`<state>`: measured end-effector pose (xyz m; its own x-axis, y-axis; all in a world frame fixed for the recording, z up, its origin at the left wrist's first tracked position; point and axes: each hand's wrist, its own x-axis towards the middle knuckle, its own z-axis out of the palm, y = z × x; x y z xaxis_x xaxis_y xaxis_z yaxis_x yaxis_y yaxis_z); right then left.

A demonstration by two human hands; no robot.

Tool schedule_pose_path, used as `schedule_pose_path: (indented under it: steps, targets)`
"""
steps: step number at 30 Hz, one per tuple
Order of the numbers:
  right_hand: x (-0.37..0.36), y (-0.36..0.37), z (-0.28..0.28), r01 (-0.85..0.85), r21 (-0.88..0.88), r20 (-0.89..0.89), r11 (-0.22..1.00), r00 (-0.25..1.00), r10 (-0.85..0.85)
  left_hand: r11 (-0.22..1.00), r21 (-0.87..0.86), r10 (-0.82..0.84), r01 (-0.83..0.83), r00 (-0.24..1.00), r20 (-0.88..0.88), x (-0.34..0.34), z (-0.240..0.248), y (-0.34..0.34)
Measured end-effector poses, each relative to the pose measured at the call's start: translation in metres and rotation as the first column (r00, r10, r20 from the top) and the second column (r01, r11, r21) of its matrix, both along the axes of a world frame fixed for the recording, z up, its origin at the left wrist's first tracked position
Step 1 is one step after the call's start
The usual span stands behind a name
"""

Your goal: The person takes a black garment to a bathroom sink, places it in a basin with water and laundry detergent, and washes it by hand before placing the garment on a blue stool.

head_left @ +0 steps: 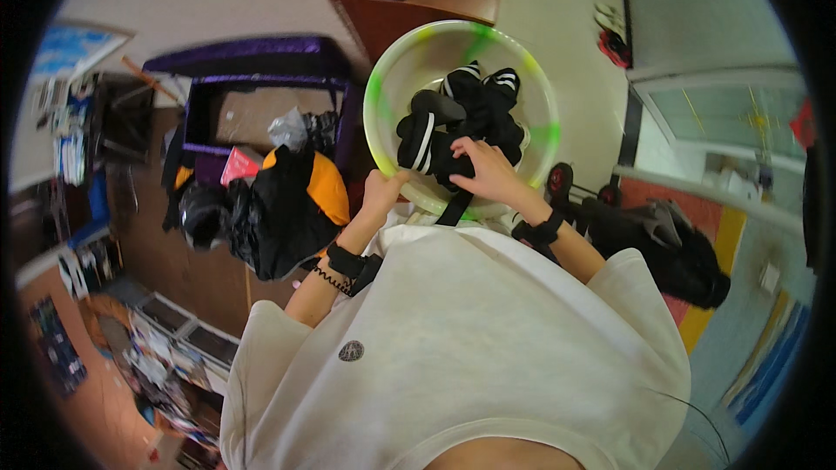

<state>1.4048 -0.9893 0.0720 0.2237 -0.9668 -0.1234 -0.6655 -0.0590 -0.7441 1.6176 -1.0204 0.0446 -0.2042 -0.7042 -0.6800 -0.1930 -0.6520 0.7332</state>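
Observation:
A round whitish basin (pixel 376 122) with green and yellow patches stands close in front of me. In it lies a heap of black cloth pieces with white stripes (pixel 461 83), which look like balled socks; one shows a grey patch. My left hand (pixel 383 191) is closed at the basin's near left rim, its fingertips partly hidden. Inside the basin, my right hand (pixel 492 176) has bent fingers and thumb around part of a black sock (pixel 448 165). A black strip (pixel 454 207) hangs over the near rim below it. Both wrists wear black bands.
To the left sits an open purple box (pixel 198 113) with plastic bags, beside a black and orange bundle (pixel 296 200). A reddish-brown piece of furniture (pixel 418 17) stands beyond the basin. At right, dark bags or clothes (pixel 662 252) lie on the floor. Shoes (pixel 614 39) stand farther off.

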Motion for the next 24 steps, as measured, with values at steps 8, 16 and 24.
schedule_pose_path:
  steps: [8,16,24]
  targets:
    - [0.021,-0.015,-0.036,0.531,0.050,-0.260,0.846,0.825,-0.502,0.866,-0.231,-0.397,0.443,0.891,0.222,-0.022,-0.020,-0.014]
    - [-0.014,0.023,-0.042,0.835,0.098,-0.056,0.542,0.548,-0.835,0.524,-0.267,-0.717,0.808,0.589,0.373,-0.083,-0.011,-0.029]
    - [-0.095,0.052,0.010,0.721,-0.121,0.263,0.682,0.686,-0.678,0.540,-0.184,-0.723,0.821,0.565,0.397,-0.149,-0.043,-0.037]
